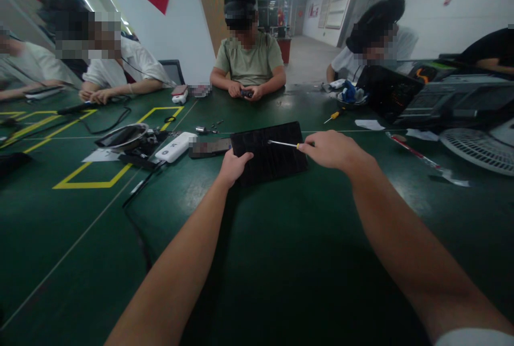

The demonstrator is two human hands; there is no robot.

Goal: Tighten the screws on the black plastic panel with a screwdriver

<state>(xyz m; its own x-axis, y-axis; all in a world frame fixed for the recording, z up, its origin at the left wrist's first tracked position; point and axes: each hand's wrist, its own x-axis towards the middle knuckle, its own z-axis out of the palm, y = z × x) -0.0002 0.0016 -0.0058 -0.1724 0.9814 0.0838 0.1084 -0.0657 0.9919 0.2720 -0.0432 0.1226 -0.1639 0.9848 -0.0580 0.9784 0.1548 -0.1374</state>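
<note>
A flat black rectangular panel lies on the green table in front of me. My left hand grips its near left corner, fingers curled over the edge. My right hand is closed round a small screwdriver with a yellow handle. The metal shaft points left, and its tip rests over the panel's upper middle.
Left of the panel lie a dark phone, a white power bank, a metal bowl and black cables. A second yellow screwdriver lies further back. A white fan grille and dark equipment sit at right. Several people sit around the table.
</note>
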